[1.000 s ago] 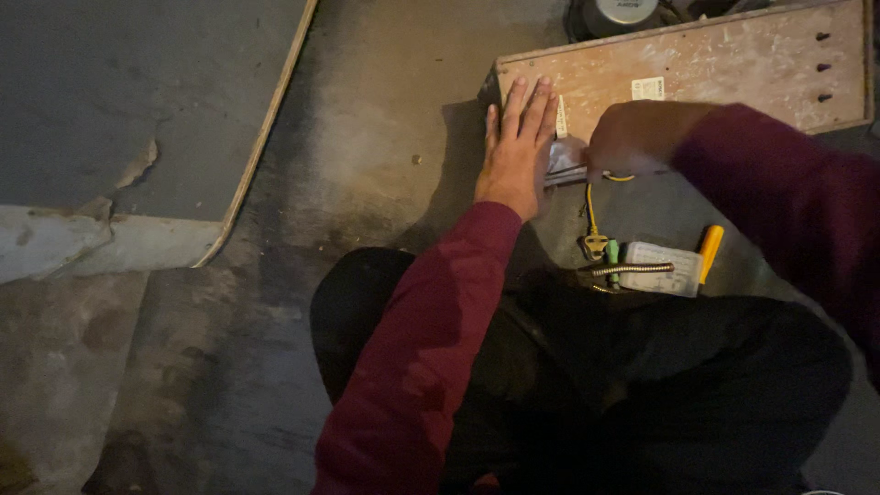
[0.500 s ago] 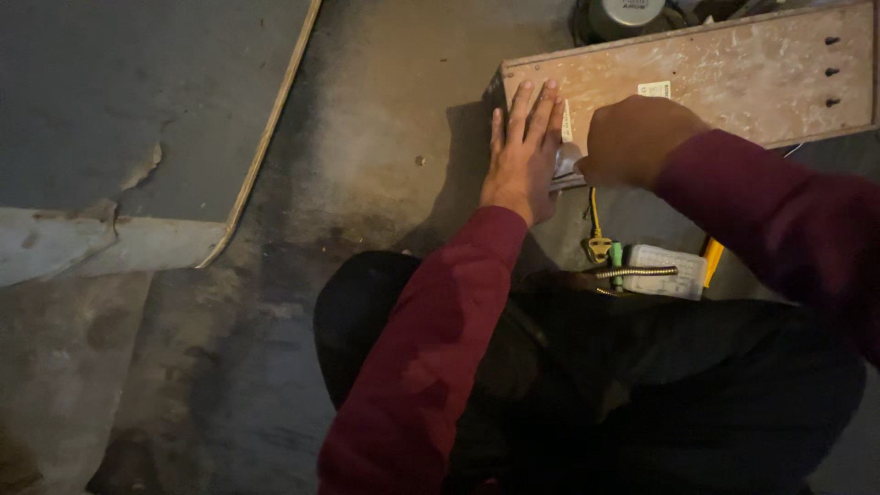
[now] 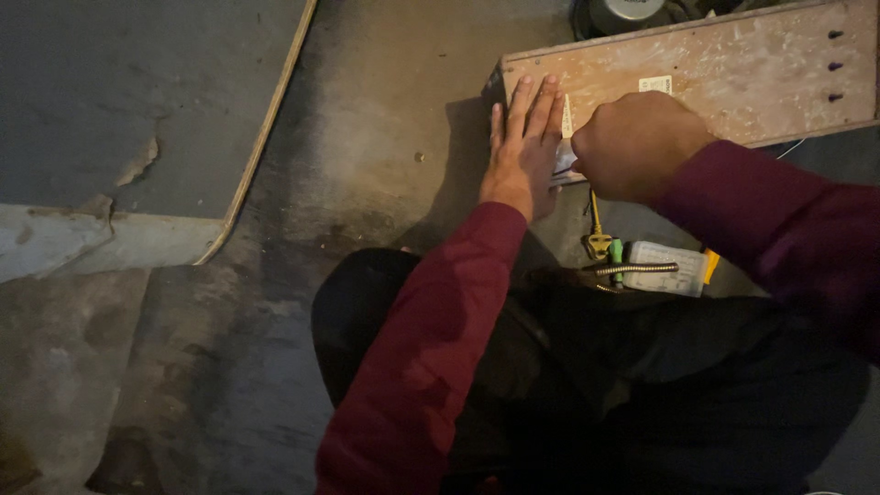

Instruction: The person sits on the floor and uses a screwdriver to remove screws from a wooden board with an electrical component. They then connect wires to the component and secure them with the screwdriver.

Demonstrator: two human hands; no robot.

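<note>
Person crouched on a concrete floor point(image 3: 367, 183), work in hand at the near left corner of a worn wooden board point(image 3: 733, 82) lying on the floor, far right.

Left hand point(image 3: 522, 151): flat, fingers straight and close together, pressed palm-down on the board's left end. Holds nothing; it steadies the board.

Right hand point(image 3: 637, 147): closed in a fist just beside the left, at the board's near edge. A small pale piece point(image 3: 563, 158) shows between the two hands; the fist hides whatever it grips, so I cannot tell what that is.

Progress, as a judgement: mid-step. Board held down, work at its edge under way, nothing visibly finished.

Count:
- board: one, with three dark holes point(image 3: 834, 66) at its right end and one small pale label point(image 3: 654, 84)
- flexible metal conduit point(image 3: 632, 269): one, near the knees
- white box point(image 3: 667, 268): one, under the conduit
- yellow-handled tool point(image 3: 709, 266): one, mostly hidden
- thin wooden strip point(image 3: 266, 128): one, left
</note>
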